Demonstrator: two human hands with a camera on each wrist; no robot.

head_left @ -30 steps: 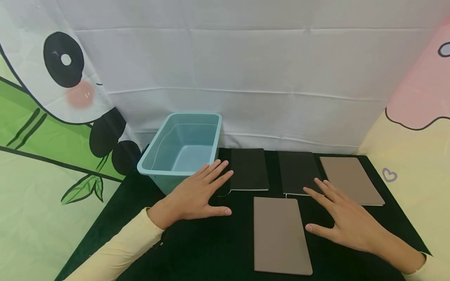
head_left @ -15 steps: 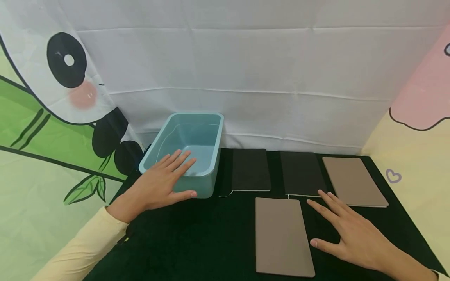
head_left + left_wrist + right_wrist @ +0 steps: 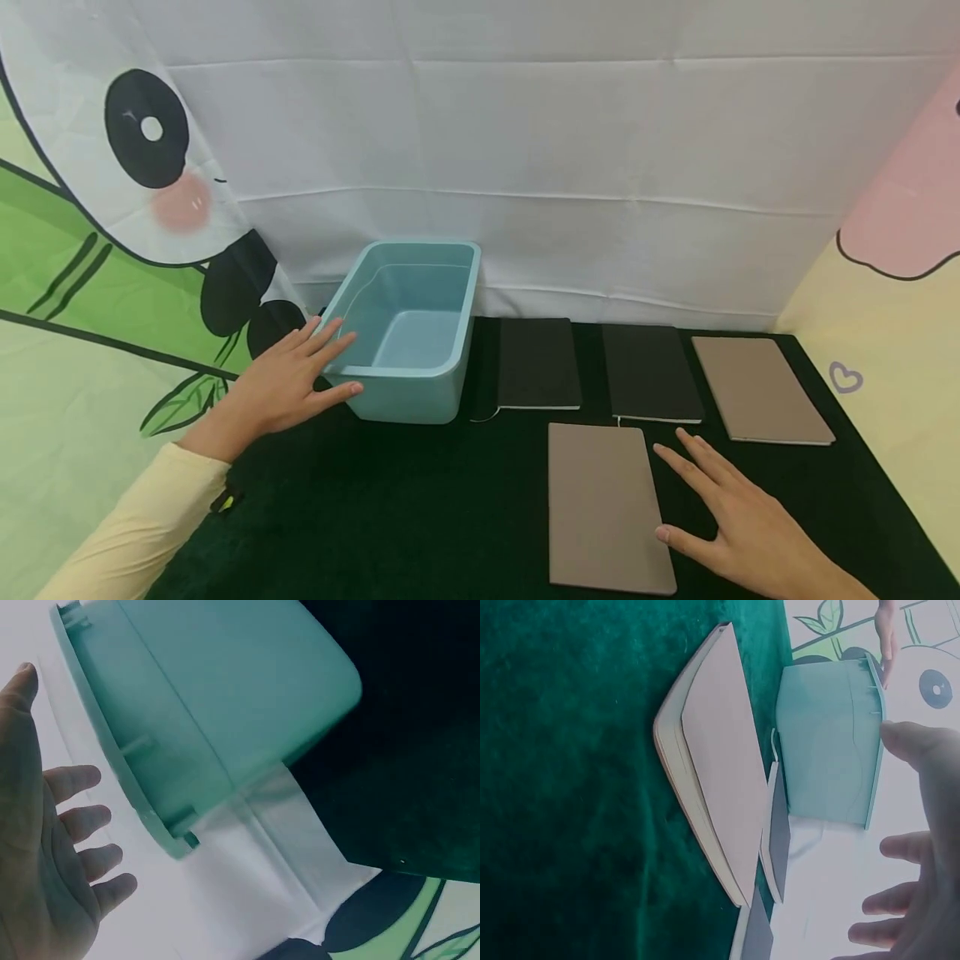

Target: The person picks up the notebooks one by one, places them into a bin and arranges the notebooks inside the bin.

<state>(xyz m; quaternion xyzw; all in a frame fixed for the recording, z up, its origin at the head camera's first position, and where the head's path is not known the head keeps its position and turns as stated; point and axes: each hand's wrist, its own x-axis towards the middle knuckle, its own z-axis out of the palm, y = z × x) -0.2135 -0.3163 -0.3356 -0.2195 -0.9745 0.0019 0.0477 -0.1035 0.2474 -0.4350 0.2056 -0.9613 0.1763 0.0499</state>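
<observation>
A light blue plastic basin (image 3: 408, 398) stands at the back left of the table. My left hand (image 3: 281, 383) is spread in front of its left corner; the left wrist view shows a gap between the fingers and the rim. Lower right, my right hand (image 3: 738, 512) hovers with straight, spread fingers beside a taupe notebook (image 3: 609, 508), holding nothing. Behind that lie a black notebook (image 3: 538, 363), a second black notebook (image 3: 651, 373) and another taupe notebook (image 3: 761, 388) in a row. All the notebooks are closed, and the basin's visible floor is bare.
Dark green cloth (image 3: 420, 508) covers the table. A white fabric backdrop (image 3: 525, 150) rises right behind the basin and notebooks. Printed cartoon cloth (image 3: 75, 400) hangs on the left, with a yellow and pink one (image 3: 900, 333) on the right.
My left hand has moved left, from the basin's front right corner, across its front, to its left corner. My right hand has drawn slightly back toward me. The basin and notebooks stay in place.
</observation>
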